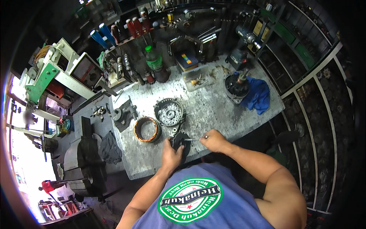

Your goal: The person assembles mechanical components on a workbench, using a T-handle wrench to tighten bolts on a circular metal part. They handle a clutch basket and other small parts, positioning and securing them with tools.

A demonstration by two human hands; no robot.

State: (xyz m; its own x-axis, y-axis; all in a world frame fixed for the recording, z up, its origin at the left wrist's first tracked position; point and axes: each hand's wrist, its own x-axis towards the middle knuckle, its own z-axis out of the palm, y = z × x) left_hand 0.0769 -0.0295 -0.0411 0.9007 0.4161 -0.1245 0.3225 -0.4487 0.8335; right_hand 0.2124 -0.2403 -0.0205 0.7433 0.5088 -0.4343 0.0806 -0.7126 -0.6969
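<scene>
Near the front edge of the bench, my left hand (172,155) grips a dark, round machine part (180,142), thumb on its face. My right hand (214,141) is closed around a slim metal hand tool (192,139), whose shaft reaches left to that part. The tool's exact kind is too small to make out. Just beyond my hands lies a round, cast-metal alternator housing (170,113), open side up. Left of it stands a ring-shaped stator (146,129) with copper windings at its rim.
At the bench's (213,126) right, a dark assembly with a shaft (236,86) stands beside a blue cloth (260,95). Behind are a clear plastic box (197,78), a green-capped bottle (154,61), a cordless power tool (238,57) and racked screwdrivers (133,26). A metal fixture (124,113) sits far left.
</scene>
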